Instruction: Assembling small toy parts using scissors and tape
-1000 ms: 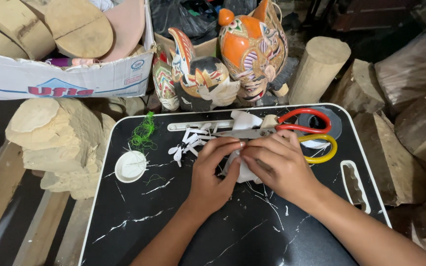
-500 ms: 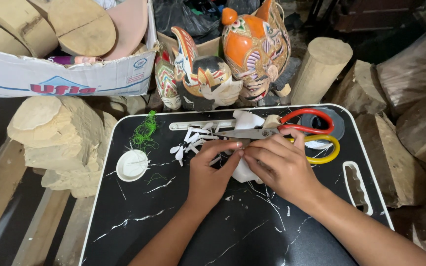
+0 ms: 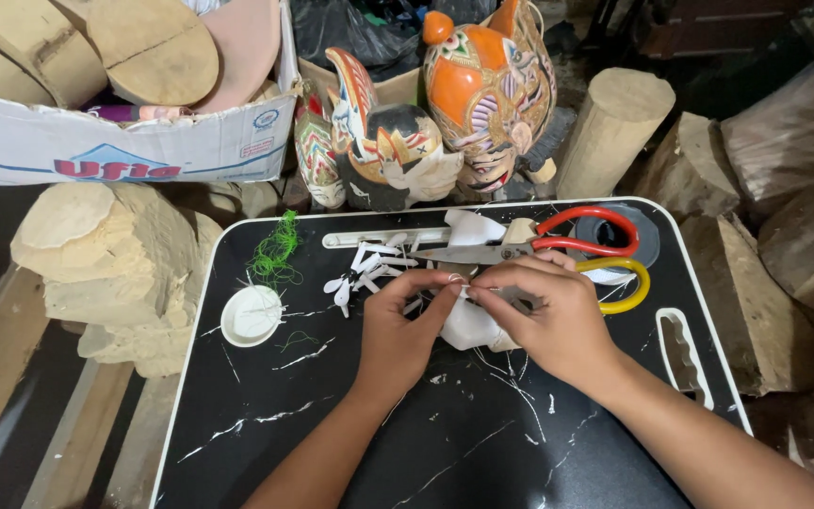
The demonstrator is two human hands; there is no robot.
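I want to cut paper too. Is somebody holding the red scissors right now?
No, the red scissors lie on the black tray, while the left hand and right hand pinch a small white piece together.

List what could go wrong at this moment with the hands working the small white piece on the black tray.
1. The scissors lie just beyond the right hand, blades toward the left hand; a reach forward might catch them.
2. The small white cut-outs lie loose nearby; a sweeping wrist could scatter them.
3. The white dish sits near the black tray edge and might get knocked off.
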